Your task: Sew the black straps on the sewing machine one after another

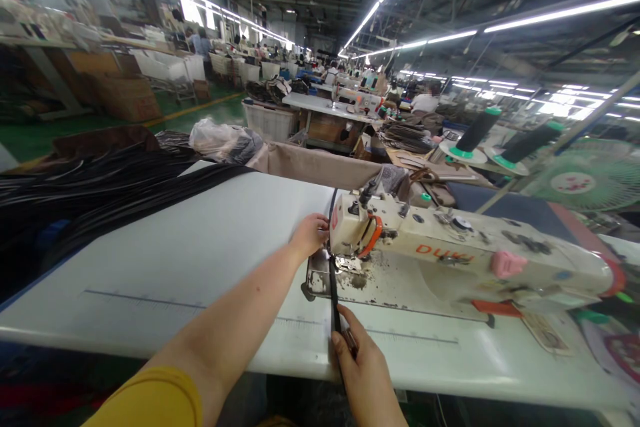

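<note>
A long, narrow black strap (333,287) runs front to back under the head of a white sewing machine (430,247). My left hand (311,237) is at the left side of the machine head, its fingers closed around the strap behind the needle area; the fingertips are partly hidden. Nearer to me, my right hand (363,363) pinches the strap's front part between thumb and fingers by the table edge. Something small and metallic shows inside the right palm, too covered to name. The metal presser foot area (347,263) sits just right of the strap.
Many black straps (125,200) lie heaped over the white table's (190,260) left side. Behind the table stands a cloth-lined bin (320,165). Thread cones (477,133) and a green fan (580,177) stand at right. Other people work farther back.
</note>
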A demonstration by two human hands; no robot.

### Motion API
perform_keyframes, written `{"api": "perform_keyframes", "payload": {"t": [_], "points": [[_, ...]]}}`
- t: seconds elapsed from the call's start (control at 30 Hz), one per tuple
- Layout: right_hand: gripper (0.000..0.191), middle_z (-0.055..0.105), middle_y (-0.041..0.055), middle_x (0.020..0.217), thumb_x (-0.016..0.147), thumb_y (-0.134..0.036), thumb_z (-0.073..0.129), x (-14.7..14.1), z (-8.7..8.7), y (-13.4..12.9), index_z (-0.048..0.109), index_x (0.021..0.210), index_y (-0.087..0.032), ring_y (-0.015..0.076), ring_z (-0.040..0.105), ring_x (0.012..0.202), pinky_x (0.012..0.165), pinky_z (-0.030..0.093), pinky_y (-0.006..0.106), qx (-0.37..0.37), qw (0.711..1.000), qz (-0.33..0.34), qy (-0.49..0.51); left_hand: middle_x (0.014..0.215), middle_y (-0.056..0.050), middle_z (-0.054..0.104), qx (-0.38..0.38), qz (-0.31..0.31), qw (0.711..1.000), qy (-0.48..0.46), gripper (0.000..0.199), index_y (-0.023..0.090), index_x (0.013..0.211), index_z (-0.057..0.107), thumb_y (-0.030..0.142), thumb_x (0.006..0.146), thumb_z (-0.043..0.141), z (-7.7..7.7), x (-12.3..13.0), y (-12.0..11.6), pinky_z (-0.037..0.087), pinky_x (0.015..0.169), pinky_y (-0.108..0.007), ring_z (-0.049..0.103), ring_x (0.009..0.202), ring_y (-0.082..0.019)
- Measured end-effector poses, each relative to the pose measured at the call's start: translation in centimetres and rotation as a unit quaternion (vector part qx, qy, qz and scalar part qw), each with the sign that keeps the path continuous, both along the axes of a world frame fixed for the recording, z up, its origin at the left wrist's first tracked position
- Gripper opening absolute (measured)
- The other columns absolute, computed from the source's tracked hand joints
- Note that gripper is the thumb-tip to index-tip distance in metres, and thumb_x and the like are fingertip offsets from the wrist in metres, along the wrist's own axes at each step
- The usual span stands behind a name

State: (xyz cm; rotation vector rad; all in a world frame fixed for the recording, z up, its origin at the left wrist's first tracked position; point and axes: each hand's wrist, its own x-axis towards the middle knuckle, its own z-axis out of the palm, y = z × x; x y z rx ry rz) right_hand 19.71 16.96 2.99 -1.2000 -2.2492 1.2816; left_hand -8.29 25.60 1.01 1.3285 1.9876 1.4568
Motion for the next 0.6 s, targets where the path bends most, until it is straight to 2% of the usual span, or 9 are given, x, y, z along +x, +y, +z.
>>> {"api": "perform_keyframes", "payload": {"t": [0.13,0.23,0.33,0.43,0.6], "points": [[0.044,0.069,0.0123,0.118,0.096,-0.038,0.053,0.3,-0.2,0.4,0.067,0.134,-0.022,0.0257,0.068,0.111,0.101,0.054,0.038,0.111,0.993,-0.010,0.037,0.107,-0.007,0.073,0.028,0.046,0.994,-0.091,0.007,0.020,0.067,0.072,0.019,0.072,0.077,0.3,-0.4,-0.4,0.050,0.099,-0.033,0.067,0.104,-0.024],[0.038,0.067,0.0119,0.112,0.095,-0.037,0.056,0.3,-0.1,0.4,0.070,0.127,-0.021,0.0250,0.067,0.105,0.097,0.055,0.038,0.148,0.986,-0.021,0.067,0.088,-0.004,0.072,0.050,0.065,0.979,-0.187,0.017,0.020,0.067,0.067,0.032,0.075,0.077,0.4,-0.3,-0.9,0.053,0.089,-0.032,0.068,0.095,-0.023],[0.035,0.065,0.0132,0.118,0.097,-0.038,0.058,-0.2,0.1,0.3,0.071,0.124,-0.020,0.0247,0.065,0.111,0.100,0.053,0.037,0.147,0.984,-0.022,0.097,0.077,-0.003,0.070,0.083,0.063,0.950,-0.295,0.024,0.020,0.070,0.063,0.041,0.080,0.071,0.6,0.3,-2.0,0.056,0.085,-0.033,0.070,0.085,-0.022],[0.032,0.065,0.0134,0.118,0.101,-0.043,0.054,-0.8,0.3,0.4,0.073,0.113,-0.020,0.0247,0.062,0.114,0.104,0.049,0.038,0.133,0.985,-0.007,0.108,0.076,-0.005,0.069,0.117,0.062,0.918,-0.375,0.030,0.020,0.069,0.056,0.043,0.076,0.074,0.8,0.9,-3.9,0.059,0.087,-0.036,0.070,0.082,-0.020],[0.035,0.068,0.0087,0.101,0.100,-0.051,0.054,-2.3,1.0,0.2,0.071,0.104,-0.021,0.0237,0.063,0.098,0.090,0.050,0.035,0.084,0.989,0.023,0.121,0.077,-0.003,0.067,0.140,0.076,0.890,-0.428,0.038,0.018,0.076,0.060,0.043,0.065,0.086,1.1,1.4,-8.2,0.059,0.091,-0.040,0.069,0.081,-0.019]]}}
